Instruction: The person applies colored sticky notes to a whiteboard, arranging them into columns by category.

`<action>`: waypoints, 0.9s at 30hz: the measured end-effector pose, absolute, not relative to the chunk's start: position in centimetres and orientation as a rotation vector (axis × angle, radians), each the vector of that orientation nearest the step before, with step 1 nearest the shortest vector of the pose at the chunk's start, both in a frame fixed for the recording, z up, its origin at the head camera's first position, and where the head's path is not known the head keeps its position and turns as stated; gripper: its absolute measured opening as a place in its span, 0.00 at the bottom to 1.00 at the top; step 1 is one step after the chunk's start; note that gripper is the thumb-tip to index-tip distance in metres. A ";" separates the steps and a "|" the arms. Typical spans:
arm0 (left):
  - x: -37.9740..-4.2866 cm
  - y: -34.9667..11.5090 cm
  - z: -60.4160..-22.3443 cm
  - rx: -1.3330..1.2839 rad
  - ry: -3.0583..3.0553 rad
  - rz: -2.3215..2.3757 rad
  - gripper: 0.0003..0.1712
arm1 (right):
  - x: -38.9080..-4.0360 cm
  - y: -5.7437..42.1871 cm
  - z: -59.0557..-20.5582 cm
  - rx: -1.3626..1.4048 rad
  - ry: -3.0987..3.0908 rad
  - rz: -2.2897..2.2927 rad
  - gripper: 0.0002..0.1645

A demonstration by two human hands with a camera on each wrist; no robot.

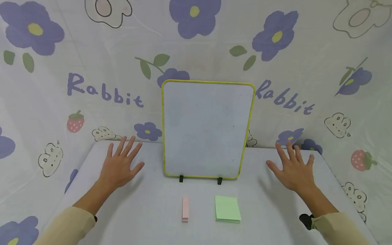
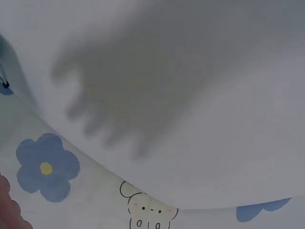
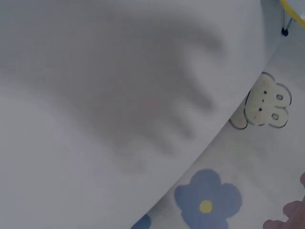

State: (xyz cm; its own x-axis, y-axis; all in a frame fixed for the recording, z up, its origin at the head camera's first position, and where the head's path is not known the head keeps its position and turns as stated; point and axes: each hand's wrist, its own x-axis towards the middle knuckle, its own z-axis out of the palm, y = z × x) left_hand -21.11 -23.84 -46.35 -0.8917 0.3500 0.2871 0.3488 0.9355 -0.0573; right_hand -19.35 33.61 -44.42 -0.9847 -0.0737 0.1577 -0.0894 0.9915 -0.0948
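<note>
My left hand (image 1: 118, 168) hovers over the left part of the white table, fingers spread and straight, holding nothing. On the other side my right hand (image 1: 294, 170) is held the same way, palm down and fingers apart. Between them stands a small whiteboard (image 1: 206, 131) with a yellow frame, propped upright on black feet. In front of it lie a narrow pink sticky note pad (image 1: 185, 208) and a square green sticky note pad (image 1: 227, 208). Each wrist view shows a hand's shadow on the table; only fingertips (image 2: 12, 210) and fingertips (image 3: 290, 217) reach into the lower corners.
The white table (image 1: 147, 217) ends at a back edge just behind the whiteboard. A curtain (image 1: 202, 54) printed with purple flowers, rabbits, strawberries and the word Rabbit hangs behind and along both sides. Dark bands show at both sleeve cuffs.
</note>
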 end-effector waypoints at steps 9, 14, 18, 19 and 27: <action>-19.4 -22.1 -47.2 -0.734 -2.683 -0.023 0.41 | -18.2 30.5 -43.8 0.321 -2.894 0.128 0.47; -18.8 -20.8 -47.4 -0.904 -2.629 -0.081 0.40 | -17.7 29.4 -43.9 0.480 -2.828 0.180 0.45; -18.2 -19.4 -47.3 -1.087 -2.573 -0.135 0.38 | -17.4 28.6 -43.9 0.648 -2.729 0.223 0.46; -18.1 -19.0 -47.3 -1.126 -2.560 -0.145 0.38 | -17.3 28.4 -43.9 0.677 -2.721 0.234 0.46; -17.3 -15.8 -47.0 -1.284 -2.560 -0.202 0.38 | -15.8 26.6 -44.5 0.709 -2.875 0.498 0.46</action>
